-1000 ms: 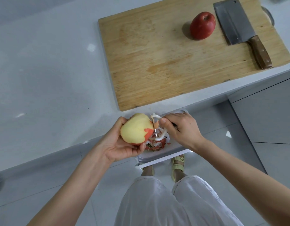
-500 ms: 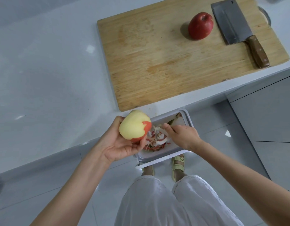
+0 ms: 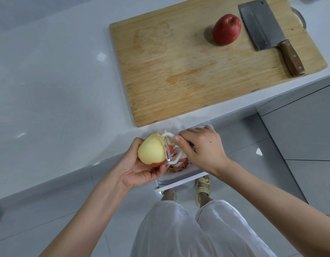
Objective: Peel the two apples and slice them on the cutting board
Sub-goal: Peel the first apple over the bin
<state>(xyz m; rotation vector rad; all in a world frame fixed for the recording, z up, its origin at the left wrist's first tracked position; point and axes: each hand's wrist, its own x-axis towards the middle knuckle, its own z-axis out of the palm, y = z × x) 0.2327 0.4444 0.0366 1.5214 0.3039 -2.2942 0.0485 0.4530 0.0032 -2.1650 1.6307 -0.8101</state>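
Nearest the camera, white trousers (image 3: 179,229) hang over a pale tiled floor (image 3: 49,219), with two feet in yellow-green sandals (image 3: 202,188) below them.

Just beyond, the left grip (image 3: 136,169) is curled round the half-peeled apple (image 3: 153,149). The fruit sits in the palm, with the thumb against its far left side and the fingertips tucked under its near edge. Most of its surface is bare pale yellow; a patch of red skin shows along the near, right-hand side.

The right grip (image 3: 203,151) is closed round a white peeler (image 3: 167,150), thumb and forefinger pinching it near the head. The metal blade lies against the right side of the held apple, at the border of bare flesh and red skin.

Both grips are held over a white waste tray (image 3: 179,178) that juts out from under the worktop (image 3: 58,89) edge, and red and white peelings (image 3: 180,164) are heaped in it.

Farther on, a wooden cutting board (image 3: 179,80) lies flat on the white worktop. Near its far right end stands the unpeeled red apple (image 3: 226,29), well apart from both grips. Just to the right of it a cleaver (image 3: 260,26) lies flat, its wooden handle pointing toward the board's near right corner.
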